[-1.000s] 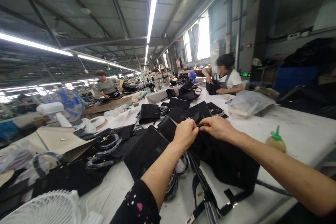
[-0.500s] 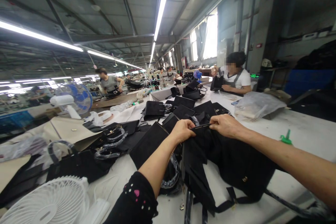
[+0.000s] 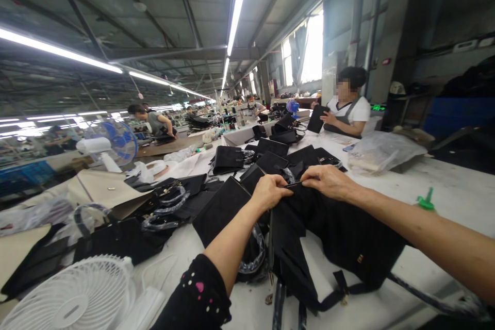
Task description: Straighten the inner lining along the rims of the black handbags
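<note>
A black handbag [image 3: 348, 237] lies spread on the white table in front of me, its small gold fitting facing up. My left hand [image 3: 270, 192] pinches the bag's top edge from the left. Close beside it, my right hand [image 3: 328, 181] pinches the same edge, with a short stretch of the rim between the two. Straps hang from the bag toward the table's near side, one with a gold buckle. Left of my forearm lies another black bag piece [image 3: 220, 211], and a plastic-wrapped handle [image 3: 253, 258] shows behind the forearm.
Several black bags [image 3: 228, 159] are heaped beyond my hands. A white fan [image 3: 73, 304] stands at near left, with a cream bag [image 3: 102, 191] behind it. On the right are a green-capped bottle [image 3: 426, 200] and a clear plastic bag [image 3: 384, 152]. A co-worker [image 3: 344, 108] handles a black piece across the table.
My right hand has shifted slightly left along the edge, closer to my left hand. Across the table, the co-worker's black piece has tilted and moved a little.
</note>
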Demonstrator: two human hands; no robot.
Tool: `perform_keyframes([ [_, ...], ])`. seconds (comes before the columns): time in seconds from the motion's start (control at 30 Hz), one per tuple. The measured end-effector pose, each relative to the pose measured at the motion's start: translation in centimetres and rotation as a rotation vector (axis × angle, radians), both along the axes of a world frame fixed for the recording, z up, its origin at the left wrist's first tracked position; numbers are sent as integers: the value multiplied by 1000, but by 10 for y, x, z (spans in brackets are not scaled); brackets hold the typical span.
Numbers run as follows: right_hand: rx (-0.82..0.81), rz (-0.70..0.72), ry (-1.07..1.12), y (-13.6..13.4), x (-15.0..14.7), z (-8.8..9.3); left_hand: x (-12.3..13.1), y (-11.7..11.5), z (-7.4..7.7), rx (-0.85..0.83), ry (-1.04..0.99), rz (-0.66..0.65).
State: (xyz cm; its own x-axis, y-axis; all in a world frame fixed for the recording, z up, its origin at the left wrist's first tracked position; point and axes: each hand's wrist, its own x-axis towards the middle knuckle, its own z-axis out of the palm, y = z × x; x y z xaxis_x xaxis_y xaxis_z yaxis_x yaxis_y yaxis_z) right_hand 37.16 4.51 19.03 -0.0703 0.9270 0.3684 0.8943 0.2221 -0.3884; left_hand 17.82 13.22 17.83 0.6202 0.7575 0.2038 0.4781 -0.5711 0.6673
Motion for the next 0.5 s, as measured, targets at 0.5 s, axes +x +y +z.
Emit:
perform_keyframes([
  [0.5,-7,26,-242,1,-17,2,-1,-4,-4,39,-16,42],
])
